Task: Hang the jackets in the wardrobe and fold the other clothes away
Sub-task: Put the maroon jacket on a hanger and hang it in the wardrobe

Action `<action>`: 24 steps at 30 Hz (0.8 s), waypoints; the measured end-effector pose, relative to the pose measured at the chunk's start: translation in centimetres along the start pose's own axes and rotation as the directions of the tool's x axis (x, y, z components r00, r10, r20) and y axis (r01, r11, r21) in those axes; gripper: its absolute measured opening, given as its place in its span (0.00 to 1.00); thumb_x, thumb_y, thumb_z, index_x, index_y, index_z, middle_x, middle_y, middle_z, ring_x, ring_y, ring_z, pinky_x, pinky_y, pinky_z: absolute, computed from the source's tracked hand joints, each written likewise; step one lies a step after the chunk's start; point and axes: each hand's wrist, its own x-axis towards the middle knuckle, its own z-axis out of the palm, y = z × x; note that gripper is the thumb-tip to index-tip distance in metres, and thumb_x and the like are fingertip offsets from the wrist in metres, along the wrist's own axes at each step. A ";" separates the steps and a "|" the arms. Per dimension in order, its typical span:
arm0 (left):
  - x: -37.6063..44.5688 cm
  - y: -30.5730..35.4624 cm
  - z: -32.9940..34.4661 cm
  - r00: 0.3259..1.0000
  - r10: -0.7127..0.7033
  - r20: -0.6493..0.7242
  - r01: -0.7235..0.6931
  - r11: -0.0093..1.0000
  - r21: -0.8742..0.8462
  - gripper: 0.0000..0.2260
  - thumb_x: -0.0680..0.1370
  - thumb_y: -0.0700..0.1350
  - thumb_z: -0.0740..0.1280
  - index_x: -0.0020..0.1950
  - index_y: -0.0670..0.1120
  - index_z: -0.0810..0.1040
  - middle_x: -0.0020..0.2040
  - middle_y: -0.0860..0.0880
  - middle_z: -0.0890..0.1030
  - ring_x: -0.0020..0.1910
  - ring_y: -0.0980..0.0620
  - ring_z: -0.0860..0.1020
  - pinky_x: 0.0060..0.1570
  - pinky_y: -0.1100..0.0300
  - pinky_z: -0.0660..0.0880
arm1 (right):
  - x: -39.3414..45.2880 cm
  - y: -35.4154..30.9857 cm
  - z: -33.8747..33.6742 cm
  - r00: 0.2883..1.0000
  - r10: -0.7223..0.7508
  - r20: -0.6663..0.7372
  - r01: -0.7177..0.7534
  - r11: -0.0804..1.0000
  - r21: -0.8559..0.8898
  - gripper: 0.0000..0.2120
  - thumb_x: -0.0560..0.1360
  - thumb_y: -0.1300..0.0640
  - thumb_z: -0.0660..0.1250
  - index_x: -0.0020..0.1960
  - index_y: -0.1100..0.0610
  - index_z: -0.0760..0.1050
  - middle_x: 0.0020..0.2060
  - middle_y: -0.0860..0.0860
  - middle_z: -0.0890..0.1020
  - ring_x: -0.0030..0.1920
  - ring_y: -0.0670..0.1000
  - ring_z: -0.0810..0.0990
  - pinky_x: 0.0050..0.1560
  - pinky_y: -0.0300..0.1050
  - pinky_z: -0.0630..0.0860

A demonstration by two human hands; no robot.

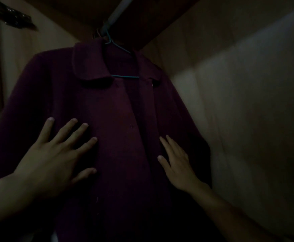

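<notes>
Two flat hands, left (50,159) and right (177,165), fingers straight and gripping nothing, press the jacket (108,119) hanging by its hanger (123,76) from the rail (115,16); smooth downward evenly, probably.

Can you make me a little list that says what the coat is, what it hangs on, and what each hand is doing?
coat: dark purple jacket, front open
hanger: teal wire hanger, hooked over the rail
place: inside the wardrobe, dim light
left hand: flat on the coat, fingers spread
right hand: flat on the coat, fingers straight
beside it: pale padded thing, blurry
</notes>
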 end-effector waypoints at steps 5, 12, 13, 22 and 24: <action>-3.8 2.2 -2.7 0.964 0.077 -0.255 -0.074 0.997 0.022 0.35 0.74 0.70 0.52 0.72 0.49 0.74 0.74 0.40 0.70 0.74 0.37 0.65 0.70 0.29 0.56 | -2.5 -1.9 -0.2 1.000 0.027 -0.005 -0.027 1.000 -0.013 0.30 0.81 0.37 0.47 0.79 0.41 0.41 0.79 0.44 0.45 0.78 0.46 0.46 0.76 0.51 0.45; -7.0 2.9 -5.6 0.966 0.099 -0.238 -0.116 0.992 -0.058 0.37 0.75 0.71 0.48 0.74 0.49 0.71 0.74 0.40 0.70 0.75 0.38 0.64 0.72 0.31 0.52 | -6.9 -6.6 -3.7 0.984 0.163 0.076 -0.154 0.982 -0.109 0.31 0.81 0.37 0.47 0.80 0.45 0.43 0.80 0.49 0.46 0.78 0.49 0.49 0.76 0.53 0.48; -7.5 2.9 -6.0 0.971 0.103 -0.218 -0.120 0.990 -0.068 0.38 0.74 0.71 0.46 0.76 0.50 0.68 0.76 0.41 0.67 0.77 0.39 0.61 0.73 0.32 0.50 | -7.5 -7.6 -4.2 0.984 0.162 0.068 -0.153 0.981 -0.118 0.32 0.80 0.36 0.47 0.80 0.45 0.44 0.80 0.49 0.47 0.78 0.49 0.49 0.77 0.53 0.48; -13.2 2.6 -7.6 0.933 0.103 -0.345 -0.217 0.925 -0.313 0.37 0.76 0.70 0.42 0.80 0.51 0.55 0.81 0.44 0.55 0.80 0.41 0.47 0.75 0.35 0.40 | -13.9 -17.5 -8.2 0.984 0.178 -0.024 -0.179 0.957 -0.229 0.33 0.78 0.32 0.46 0.79 0.45 0.49 0.79 0.49 0.51 0.78 0.49 0.50 0.77 0.59 0.53; -14.8 3.1 -7.7 0.922 0.116 -0.369 -0.261 0.890 -0.374 0.36 0.77 0.69 0.48 0.81 0.51 0.54 0.81 0.43 0.54 0.80 0.41 0.46 0.74 0.35 0.39 | -16.1 -20.1 -8.7 0.977 0.214 -0.022 -0.211 0.935 -0.286 0.32 0.79 0.33 0.49 0.79 0.44 0.49 0.79 0.49 0.51 0.78 0.50 0.50 0.76 0.59 0.53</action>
